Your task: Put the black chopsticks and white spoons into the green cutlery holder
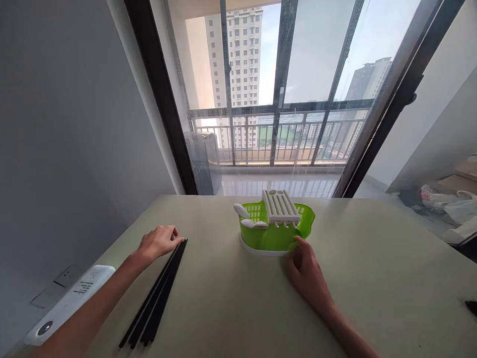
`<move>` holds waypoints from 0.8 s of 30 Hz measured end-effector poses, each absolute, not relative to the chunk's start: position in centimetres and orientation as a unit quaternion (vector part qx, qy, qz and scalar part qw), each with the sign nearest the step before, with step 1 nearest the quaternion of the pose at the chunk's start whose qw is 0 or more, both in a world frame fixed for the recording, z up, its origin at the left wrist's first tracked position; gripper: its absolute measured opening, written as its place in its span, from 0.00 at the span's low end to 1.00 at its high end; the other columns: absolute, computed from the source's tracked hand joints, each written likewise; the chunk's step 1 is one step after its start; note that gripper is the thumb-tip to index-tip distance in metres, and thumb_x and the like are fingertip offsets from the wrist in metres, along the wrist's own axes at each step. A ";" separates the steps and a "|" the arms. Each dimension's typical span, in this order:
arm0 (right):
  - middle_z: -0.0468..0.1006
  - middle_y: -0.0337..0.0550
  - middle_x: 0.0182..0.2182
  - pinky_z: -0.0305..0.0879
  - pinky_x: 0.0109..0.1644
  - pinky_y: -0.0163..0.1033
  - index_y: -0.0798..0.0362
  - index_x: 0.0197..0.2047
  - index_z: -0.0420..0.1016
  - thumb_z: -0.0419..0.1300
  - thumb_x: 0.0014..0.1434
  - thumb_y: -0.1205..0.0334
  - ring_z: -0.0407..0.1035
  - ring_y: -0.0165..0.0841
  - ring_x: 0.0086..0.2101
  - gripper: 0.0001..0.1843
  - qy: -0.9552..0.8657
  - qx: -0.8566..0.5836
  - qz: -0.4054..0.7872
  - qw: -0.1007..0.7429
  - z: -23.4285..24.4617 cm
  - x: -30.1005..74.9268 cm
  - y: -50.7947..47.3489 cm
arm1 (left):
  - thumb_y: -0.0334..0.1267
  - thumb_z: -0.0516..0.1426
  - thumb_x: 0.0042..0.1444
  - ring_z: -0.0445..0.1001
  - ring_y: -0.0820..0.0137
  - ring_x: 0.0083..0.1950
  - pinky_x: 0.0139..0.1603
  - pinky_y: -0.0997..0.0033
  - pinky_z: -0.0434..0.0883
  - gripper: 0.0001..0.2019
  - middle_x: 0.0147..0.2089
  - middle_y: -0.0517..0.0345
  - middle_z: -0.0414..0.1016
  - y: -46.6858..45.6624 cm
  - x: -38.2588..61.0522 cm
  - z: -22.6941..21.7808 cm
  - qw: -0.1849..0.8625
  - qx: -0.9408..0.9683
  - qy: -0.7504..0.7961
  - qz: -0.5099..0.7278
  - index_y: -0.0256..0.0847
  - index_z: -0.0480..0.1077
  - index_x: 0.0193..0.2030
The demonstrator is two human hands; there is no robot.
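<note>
Several black chopsticks [161, 298] lie fanned on the table at left, their thin ends together and pointing away from me. At those thin ends my left hand [160, 241] has its fingers closed, pinching the tips. A green cutlery basket [270, 238] with a white base stands upright at the middle. Across its top sits a white slotted rack [282, 206] with small hooks along the front. White spoons [242, 211] rest in the basket's left end, bowls up. My right hand [307, 271] is curled against the basket's front right side, its index finger touching the wall; the other fingertips are partly hidden.
The pale table [223, 308] reaches to a glass sliding door with a dark frame [160, 89]. A white power strip [70, 303] lies along the left wall, under my left forearm. A small dark object [471, 307] is at the right edge.
</note>
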State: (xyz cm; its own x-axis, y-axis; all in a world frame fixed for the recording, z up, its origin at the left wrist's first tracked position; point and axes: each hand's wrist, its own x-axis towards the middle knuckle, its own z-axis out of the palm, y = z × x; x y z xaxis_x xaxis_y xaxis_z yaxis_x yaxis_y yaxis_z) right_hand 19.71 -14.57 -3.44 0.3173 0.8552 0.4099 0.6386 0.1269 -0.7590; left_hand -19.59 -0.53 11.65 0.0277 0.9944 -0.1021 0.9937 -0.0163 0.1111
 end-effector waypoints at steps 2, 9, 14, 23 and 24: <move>0.71 0.40 0.36 0.67 0.36 0.41 0.51 0.64 0.60 0.51 0.65 0.58 0.65 0.35 0.30 0.25 -0.572 -0.652 0.110 0.485 -3.5 19.7 -14.5 | 0.57 0.58 0.57 0.80 0.54 0.46 0.40 0.65 0.71 0.19 0.45 0.51 0.84 -1.1 -17.7 12.6 0.078 0.749 0.653 0.075 0.45 0.76 0.43; 0.72 0.40 0.36 0.67 0.35 0.41 0.51 0.64 0.60 0.51 0.64 0.58 0.66 0.34 0.30 0.25 -0.570 -0.655 0.109 0.484 -3.5 19.6 -14.5 | 0.58 0.49 0.69 0.73 0.57 0.60 0.63 0.55 0.69 0.24 0.60 0.48 0.75 -3.3 -8.5 14.3 0.082 0.815 0.442 0.365 0.43 0.70 0.58; 0.71 0.39 0.36 0.68 0.36 0.41 0.50 0.64 0.60 0.51 0.65 0.59 0.66 0.34 0.30 0.25 -0.570 -0.650 0.118 0.489 -3.3 19.5 -14.5 | 0.57 0.46 0.71 0.72 0.58 0.64 0.65 0.56 0.68 0.24 0.66 0.49 0.71 -2.6 -5.0 14.2 0.151 0.867 0.353 0.317 0.45 0.68 0.62; 0.71 0.41 0.36 0.68 0.35 0.40 0.51 0.63 0.62 0.51 0.63 0.62 0.67 0.34 0.30 0.25 -0.567 -0.650 0.112 0.493 -2.7 19.3 -14.4 | 0.60 0.42 0.71 0.74 0.57 0.61 0.62 0.56 0.69 0.30 0.61 0.48 0.77 -1.1 -3.3 13.9 0.154 0.912 0.287 0.248 0.44 0.72 0.61; 0.71 0.41 0.37 0.68 0.35 0.40 0.51 0.63 0.62 0.51 0.63 0.62 0.67 0.34 0.30 0.24 -0.565 -0.649 0.112 0.496 -2.6 19.2 -14.3 | 0.60 0.41 0.71 0.74 0.57 0.60 0.62 0.56 0.69 0.30 0.61 0.48 0.77 -1.3 -3.3 14.0 0.153 0.911 0.288 0.251 0.44 0.73 0.60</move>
